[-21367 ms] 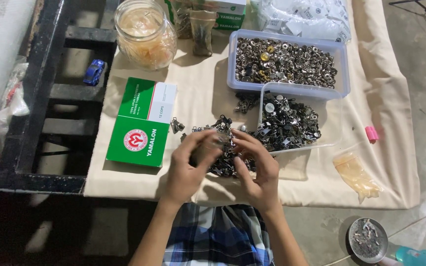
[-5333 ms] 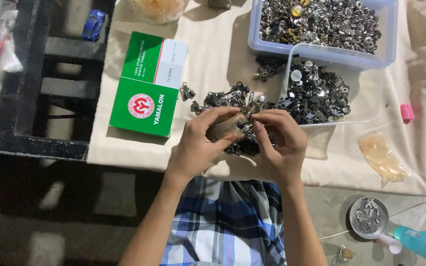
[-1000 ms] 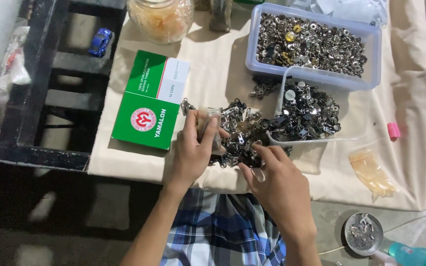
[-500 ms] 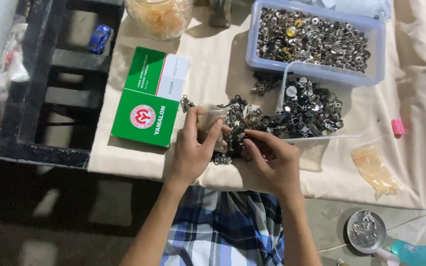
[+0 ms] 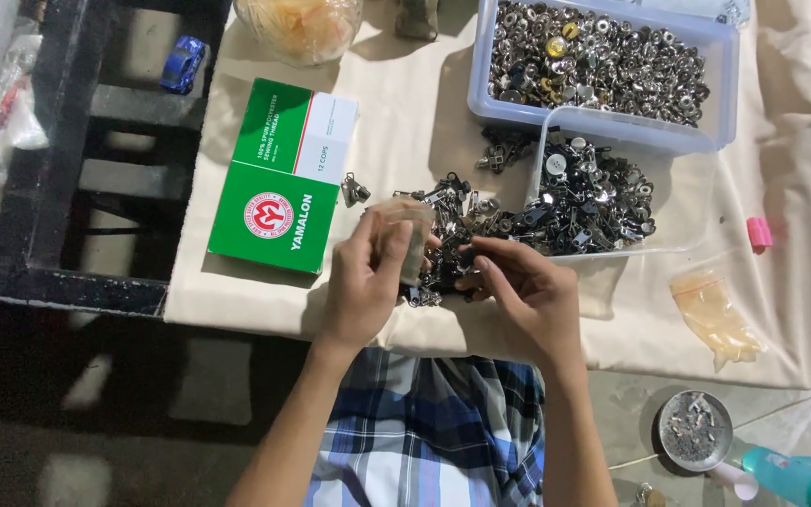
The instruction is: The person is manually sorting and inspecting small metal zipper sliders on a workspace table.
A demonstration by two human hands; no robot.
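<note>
A heap of small dark metal zipper sliders (image 5: pixel 481 225) lies on a cream cloth (image 5: pixel 405 122) in front of me. My left hand (image 5: pixel 368 277) holds a small clear plastic bag (image 5: pixel 410 230) upright at the heap's left edge. My right hand (image 5: pixel 523 286) is at the heap's near side, fingers pinched on a few of the metal pieces close to the bag's mouth. A clear shallow tray (image 5: pixel 678 221) behind the heap holds more sliders. A clear plastic box (image 5: pixel 725 84) further back is full of silver metal parts.
A green and white cardboard box (image 5: pixel 279 178) lies left of the heap. A glass jar (image 5: pixel 298 28) stands at the back left. A small pink object (image 5: pixel 759 235) and a crumpled clear bag (image 5: pixel 715 314) lie right. A black frame (image 5: pixel 68 141) is left; a round tin (image 5: pixel 695 430) sits on the floor.
My right hand has moved from the near edge up to the heap beside the bag. The left hand keeps the clear bag raised in about the same place.
</note>
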